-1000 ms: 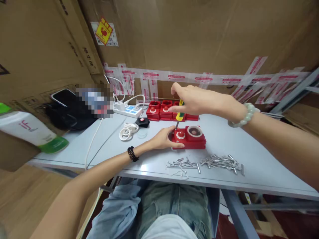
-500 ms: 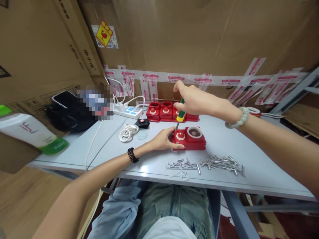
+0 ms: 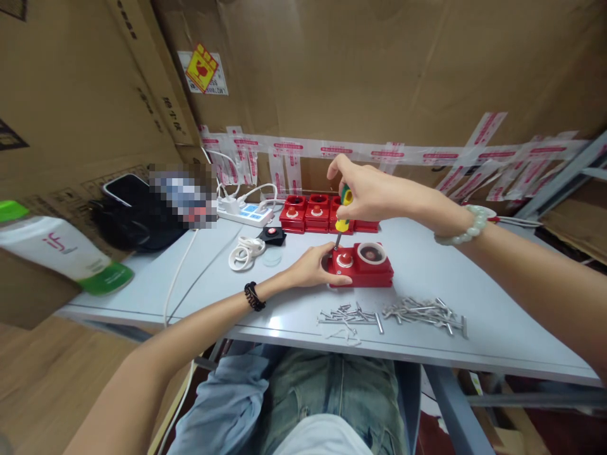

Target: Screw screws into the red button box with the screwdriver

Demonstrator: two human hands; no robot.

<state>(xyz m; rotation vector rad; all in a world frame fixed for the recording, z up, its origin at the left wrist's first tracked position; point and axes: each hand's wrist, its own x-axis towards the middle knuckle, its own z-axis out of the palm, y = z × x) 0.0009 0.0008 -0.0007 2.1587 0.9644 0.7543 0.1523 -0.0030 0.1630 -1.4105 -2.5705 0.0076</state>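
Observation:
A red housing [image 3: 365,278] with a red dome and a white-ringed round opening lies on the table in front of me. My left hand [image 3: 313,266] grips its left end, thumb along the near side. From above, my right hand [image 3: 363,189] holds a screwdriver [image 3: 343,222] with a yellow and green handle. The screwdriver stands nearly upright, slightly tilted, its tip at the housing's far left corner. A small screw head shows at the near left corner. On the near side lie a pile of screws [image 3: 353,314] and a pile of longer metal pins or bolts [image 3: 427,311].
Several similar red housings [image 3: 317,218] stand in a row at the back. Left of them are a white power strip [image 3: 245,213], a black square part [image 3: 272,236], white rings [image 3: 243,256] and a clear disc. A white-green tube [image 3: 71,253] and a phone [image 3: 126,189] are far left.
My right hand has turned slightly on the screwdriver, and more of the yellow on its handle shows. My left hand keeps its hold on the housing.

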